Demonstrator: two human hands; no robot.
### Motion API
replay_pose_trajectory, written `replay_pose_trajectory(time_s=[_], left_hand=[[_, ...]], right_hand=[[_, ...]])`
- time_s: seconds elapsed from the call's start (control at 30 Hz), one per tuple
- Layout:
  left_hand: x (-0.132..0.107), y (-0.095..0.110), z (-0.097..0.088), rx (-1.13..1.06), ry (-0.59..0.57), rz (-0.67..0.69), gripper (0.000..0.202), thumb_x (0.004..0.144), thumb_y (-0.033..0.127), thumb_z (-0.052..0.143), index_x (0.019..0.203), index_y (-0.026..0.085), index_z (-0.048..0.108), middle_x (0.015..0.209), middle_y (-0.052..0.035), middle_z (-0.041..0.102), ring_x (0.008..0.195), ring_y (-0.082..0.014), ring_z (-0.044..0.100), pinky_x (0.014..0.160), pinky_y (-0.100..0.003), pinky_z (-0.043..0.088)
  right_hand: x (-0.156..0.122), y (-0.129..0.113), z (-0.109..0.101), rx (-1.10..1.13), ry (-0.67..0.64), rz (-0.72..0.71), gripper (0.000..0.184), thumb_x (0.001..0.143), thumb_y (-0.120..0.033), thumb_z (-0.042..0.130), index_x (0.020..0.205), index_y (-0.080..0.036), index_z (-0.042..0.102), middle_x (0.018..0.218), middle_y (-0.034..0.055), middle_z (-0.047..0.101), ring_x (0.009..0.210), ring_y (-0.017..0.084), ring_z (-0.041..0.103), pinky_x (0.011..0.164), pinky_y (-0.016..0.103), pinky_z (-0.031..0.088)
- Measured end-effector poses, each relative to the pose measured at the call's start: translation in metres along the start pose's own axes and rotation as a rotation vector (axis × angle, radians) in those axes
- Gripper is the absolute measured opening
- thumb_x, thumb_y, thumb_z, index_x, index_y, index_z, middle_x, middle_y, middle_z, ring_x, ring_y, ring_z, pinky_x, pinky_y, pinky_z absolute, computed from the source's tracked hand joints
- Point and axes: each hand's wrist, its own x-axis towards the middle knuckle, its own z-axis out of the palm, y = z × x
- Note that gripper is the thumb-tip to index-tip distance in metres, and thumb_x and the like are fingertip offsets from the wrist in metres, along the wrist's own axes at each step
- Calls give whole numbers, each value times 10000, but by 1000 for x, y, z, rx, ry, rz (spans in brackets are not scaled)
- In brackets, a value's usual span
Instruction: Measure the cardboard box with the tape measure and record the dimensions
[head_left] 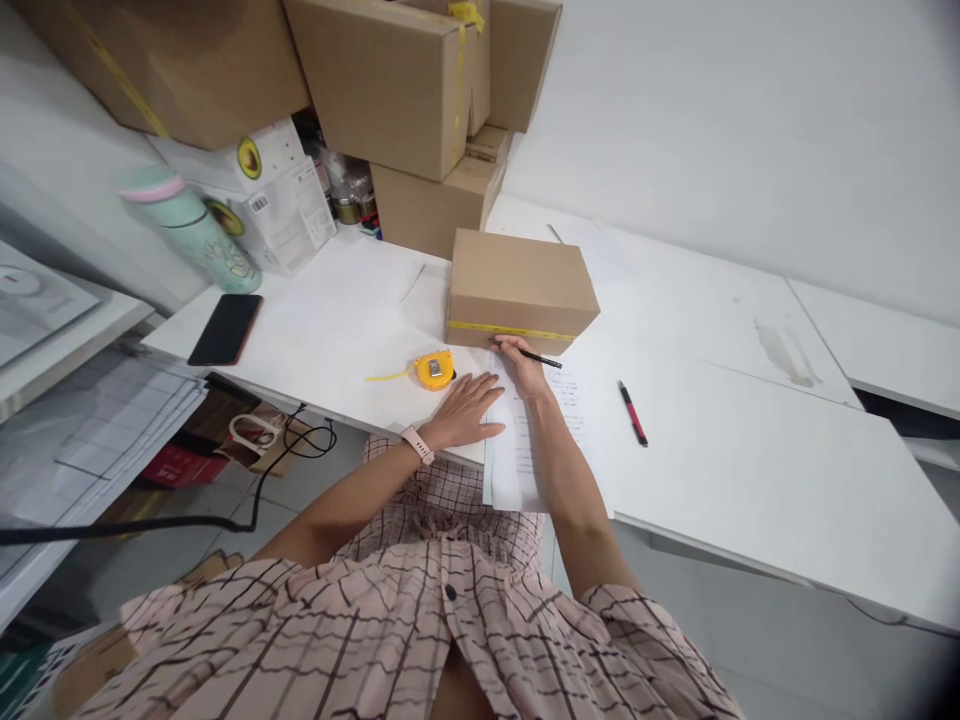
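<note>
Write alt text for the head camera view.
A person's right hand, over printed sheets on a white desk, holds a black pen close to a cardboard box; the left hand lies beside a yellow tape measure.

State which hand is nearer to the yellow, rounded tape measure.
Left. The left hand rests close beside the tape measure, on its right side; the right hand, holding a slim black pen, is farther right, at the front of the brown cardboard box.
</note>
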Motion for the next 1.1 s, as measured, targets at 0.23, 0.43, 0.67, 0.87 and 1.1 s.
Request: replay_pose_trajectory(time_s=[0.23,0.43,0.67,0.87,1.1], left_hand=[[0,1,-1,10,-2,-3,661,914,530,544,1447,154,439,1601,-165,332,1505,-294,259,1244,-498,117],[0,2,-2,6,6,10,646,905,522,560,1428,158,462,1579,-159,368,1499,-296,269,1243,-500,115],[0,2,-3,-12,13,0,628,908,520,560,1419,167,466,1583,-157,360,1495,-290,279,1246,-491,118],[1,2,-3,-2,3,-6,595,909,515,553,1398,185,475,1577,-132,377,1494,-288,280,1247,-496,129],[1,2,0,-2,13,-7,602,909,516,556,1400,179,469,1579,-137,372,1496,-296,276,1247,-501,133]], right_hand=[[-20,9,4,-184,209,-43,330,792,-525,656,767,-210,561,700,-22,597,705,140,574,753,306,498],[-39,11,4,-241,184,-95,322,826,-497,623,932,-194,589,853,11,631,768,145,567,764,301,471],[-37,6,5,-389,335,-91,221,837,-362,535,698,-238,416,597,-75,417,589,116,403,600,259,348],[-40,5,7,-419,300,-94,223,824,-361,533,684,-239,410,593,-68,423,590,123,409,597,266,338],[-37,11,6,-438,294,-92,215,815,-367,550,695,-238,426,594,-65,443,580,127,415,601,273,344]])
